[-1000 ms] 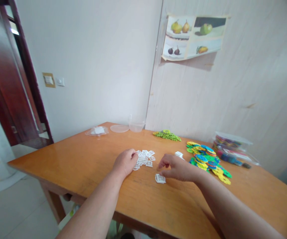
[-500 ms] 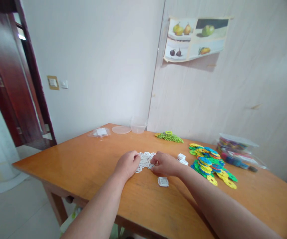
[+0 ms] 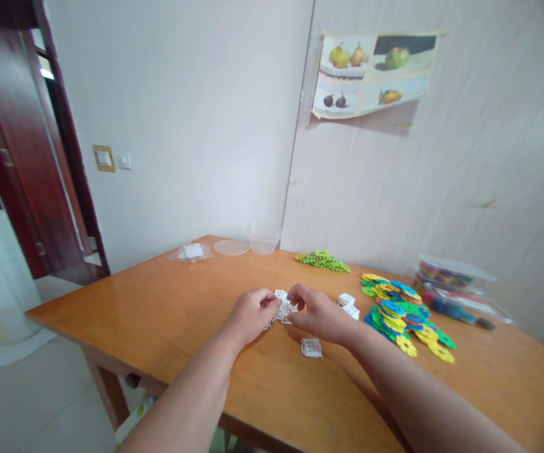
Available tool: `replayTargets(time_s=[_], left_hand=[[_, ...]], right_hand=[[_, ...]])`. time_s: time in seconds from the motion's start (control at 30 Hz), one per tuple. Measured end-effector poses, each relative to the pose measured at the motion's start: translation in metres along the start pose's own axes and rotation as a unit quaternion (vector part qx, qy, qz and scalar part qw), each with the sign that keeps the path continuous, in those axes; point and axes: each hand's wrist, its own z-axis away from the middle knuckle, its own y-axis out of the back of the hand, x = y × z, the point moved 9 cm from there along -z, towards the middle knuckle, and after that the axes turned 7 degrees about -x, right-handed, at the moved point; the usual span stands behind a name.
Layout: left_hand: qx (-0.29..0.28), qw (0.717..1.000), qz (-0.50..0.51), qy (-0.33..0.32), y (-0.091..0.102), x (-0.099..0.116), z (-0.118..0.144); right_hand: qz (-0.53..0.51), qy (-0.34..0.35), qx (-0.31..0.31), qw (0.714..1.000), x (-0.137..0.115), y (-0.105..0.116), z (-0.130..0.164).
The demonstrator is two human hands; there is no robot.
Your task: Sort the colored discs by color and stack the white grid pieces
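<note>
A small heap of white plastic lattice pieces [image 3: 285, 309] lies on the wooden table between my two hands. My left hand [image 3: 254, 314] is closed on the left side of the heap, its thumb and fingers pinching lattice pieces. From the right, my right hand [image 3: 316, 313] curls its thumb and forefinger round pieces at the heap's edge; its other fingers are folded under. My fingers cover part of the heap. A separate white lattice stack [image 3: 311, 348] sits just below my right hand, and more white stacked pieces [image 3: 348, 305] lie beyond my right wrist.
Yellow, green and blue notched discs [image 3: 401, 314] are piled at right, before clear plastic boxes [image 3: 458, 289]. Green pieces [image 3: 323, 262] lie by the wall. A clear tub [image 3: 265, 241], round lid [image 3: 231, 248] and clear packet [image 3: 190, 252] stand along the table's back edge.
My left hand has moved slightly right, over more of the heap. My right hand's forefinger has lifted and arched. The white pieces between them look more bunched together.
</note>
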Motion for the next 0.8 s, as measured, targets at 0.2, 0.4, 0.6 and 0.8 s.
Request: replayTargets(time_s=[0.2, 0.4, 0.6, 0.8], left_hand=[[-0.017, 0.979, 0.193, 0.065, -0.004, -0.005, 0.003], [0.001, 0.958, 0.275, 0.075, 0.001, -0.008, 0.003], [0.001, 0.951, 0.300, 0.073, -0.004, -0.008, 0.001], [-0.026, 0.953, 0.295, 0.063, -0.012, -0.004, 0.001]], right_hand=[[-0.002, 0.067, 0.084, 0.994, -0.027, 0.012, 0.004], [-0.047, -0.053, 0.151, 0.986, 0.001, 0.011, 0.004], [-0.163, -0.055, 0.111, 0.979, -0.002, -0.006, -0.001], [-0.147, -0.037, 0.154, 0.976, -0.001, 0.001, 0.002]])
